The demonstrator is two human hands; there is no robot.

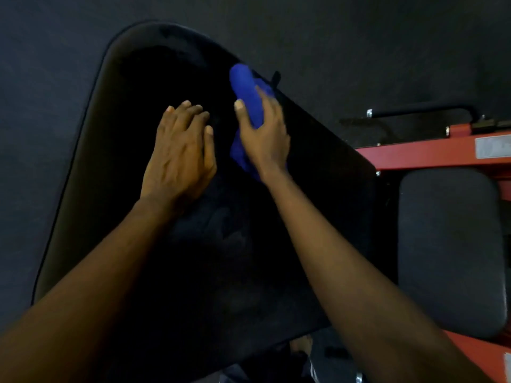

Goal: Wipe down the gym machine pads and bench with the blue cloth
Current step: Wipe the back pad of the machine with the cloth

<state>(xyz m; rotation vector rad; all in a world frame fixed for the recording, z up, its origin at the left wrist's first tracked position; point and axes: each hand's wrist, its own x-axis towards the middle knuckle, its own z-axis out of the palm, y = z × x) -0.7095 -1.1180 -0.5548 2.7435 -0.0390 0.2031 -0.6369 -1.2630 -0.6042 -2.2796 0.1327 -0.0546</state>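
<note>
Right hand (266, 139) is clamped round the blue cloth (246, 87), thumb on the near-left side and fingers wrapped over the right. It presses the cloth onto the big pad (124, 106) close to the pad's right edge. Left hand (179, 150) lies flat on the same pad just beside it, fingers loosely straight and holding nothing, with a narrow gap between the two hands.

The big pad's left edge runs in a long slant up to a rounded far end. Its right edge slopes down from the cloth toward the red frame (414, 156). Bare pad stretches away to the left of the hands and beyond them. On the right there is little pad left before the edge drops to the dark floor (55, 51).

The cloth is bunched into a thick roll. Its long axis points away from the person and leans slightly left, with its far tip at the pad's right edge and its near end by the wrist.

A small pad (448, 244) sits to the right, apart from the big one, with the red frame passing behind it. A black bar (414, 111) lies past the frame.

The palm covers the middle of the cloth, and the fingers of that hand are blurred. The big pad is so dark that its surface hardly shows, and both forearms cover its near end. The picture's right side cuts off the frame and a pale label (492, 146) on it, which is unreadable. Shapes under the pad's near edge are too dim to name.
</note>
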